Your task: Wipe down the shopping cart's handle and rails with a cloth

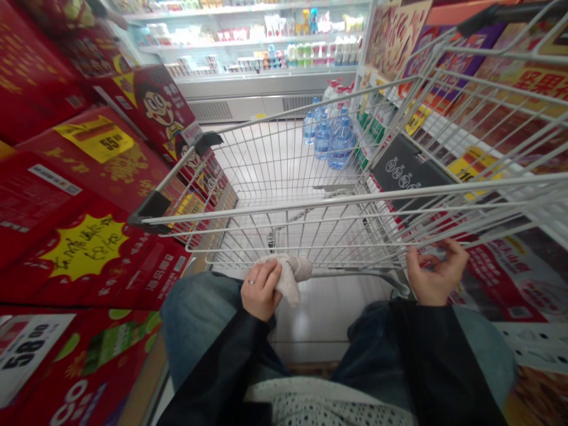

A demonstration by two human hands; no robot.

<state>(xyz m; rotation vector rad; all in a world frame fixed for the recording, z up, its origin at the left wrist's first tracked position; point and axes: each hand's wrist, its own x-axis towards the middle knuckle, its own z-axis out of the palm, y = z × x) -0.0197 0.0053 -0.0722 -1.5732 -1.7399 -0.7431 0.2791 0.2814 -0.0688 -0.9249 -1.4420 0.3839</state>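
Flagging snag risks around this cart. Left hand (261, 290) has its grip closed on a beige cloth (293, 275), a ring (251, 282) on one finger and a loose end of cloth sticking out past the fingers. Cloth sits just behind the rear rim of the wire shopping cart (284, 195), above the basket's back edge. Right hand (437, 275) is half-curled, grip open, nothing held, fingertips up by the cart's lower side wires; can't tell if they touch.

Risks: cloth is held by one hand only, so a slack grip could let it fall into the basket or onto the tiled floor (310, 322). Curled fingers next to the wires could catch in the mesh if the cart jolts. Red gift boxes (80, 195) are stacked tight against the cart's left side, so a swing that way could clip a box corner and topple the stack. Bottled water jugs (341, 142) stand beyond the far end of the cart, a bump hazard if it rolls straight on. Denim-clad knees (199, 313) are right behind the rear rim, so little clearance there.
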